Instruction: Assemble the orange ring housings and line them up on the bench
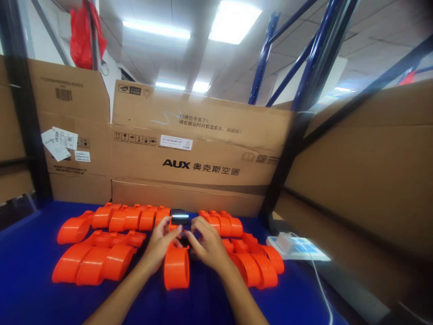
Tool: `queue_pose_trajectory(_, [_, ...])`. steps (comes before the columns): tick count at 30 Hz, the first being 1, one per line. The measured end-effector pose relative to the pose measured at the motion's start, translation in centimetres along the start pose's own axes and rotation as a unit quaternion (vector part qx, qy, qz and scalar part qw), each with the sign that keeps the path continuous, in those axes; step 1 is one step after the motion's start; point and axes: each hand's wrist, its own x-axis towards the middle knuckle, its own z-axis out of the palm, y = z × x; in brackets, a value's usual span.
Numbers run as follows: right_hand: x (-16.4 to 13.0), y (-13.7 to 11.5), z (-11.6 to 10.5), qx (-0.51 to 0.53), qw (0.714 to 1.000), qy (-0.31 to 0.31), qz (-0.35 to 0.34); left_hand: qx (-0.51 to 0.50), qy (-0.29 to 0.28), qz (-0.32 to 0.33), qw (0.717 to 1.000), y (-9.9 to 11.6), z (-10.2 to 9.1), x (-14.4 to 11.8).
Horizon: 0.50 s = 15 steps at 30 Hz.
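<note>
An orange plastic part with a broad ring (pixel 176 269) at its near end is between my hands, over the middle of the blue surface. My left hand (pixel 161 241) closes on its narrow upper end, thumb and fingers pinched together. From the other side, my right hand (pixel 208 243) has curled fingers at a small dark piece by the same part; what it grips is mostly hidden by the fingers. Just beyond my fingertips is a black ridged object (pixel 180 217), its lower side covered by the hands.
Similar orange parts lie in rows to the left (pixel 91 264) and right (pixel 260 269) on the blue surface (pixel 145 302). A cardboard wall (pixel 196 153) stands behind. At right are a white power strip (pixel 304 249) with a plugged-in adapter, a cable (pixel 320 284) and a dark rack post (pixel 282 180).
</note>
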Motion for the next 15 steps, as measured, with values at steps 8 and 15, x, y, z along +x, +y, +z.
queue_pose_trajectory(8, [0.2, 0.1, 0.2, 0.188, 0.976, 0.089, 0.071, -0.081, -0.054, -0.056, 0.994, 0.2, -0.3, 0.1])
queue_pose_trajectory(15, [0.2, -0.5, -0.4, 0.345, 0.928, -0.038, 0.133, -0.095, -0.178, -0.095, 0.975, 0.8, 0.7, -0.8])
